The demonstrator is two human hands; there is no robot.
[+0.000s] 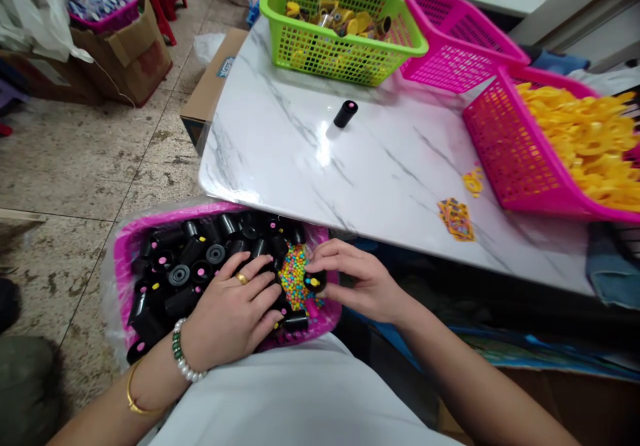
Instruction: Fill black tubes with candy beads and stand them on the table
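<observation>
My right hand (357, 279) curls its fingers round a black plastic cylinder (314, 281) with small coloured balls at its open end, over the right part of a pink basket (120, 259). Beneath it lies a heap of tiny coloured balls (295, 274). Spread flat, my left hand (233, 309) rests on several black cylinders (180, 274) in the same basket, its fingertips beside the balls. Some of these cylinders show a pink or yellow ball in the end. On the white marbled table (300, 159) another black cylinder (345, 114) stands upright with a pink ball on top.
A green basket (345, 66) of yellow and brown parts stands at the table's back. Right of it are a pink basket (455, 39) and another pink basket (515, 159) full of yellow plastic pieces (585, 139). Small printed cards (456, 219) lie nearby. Cardboard boxes (120, 53) sit on the floor.
</observation>
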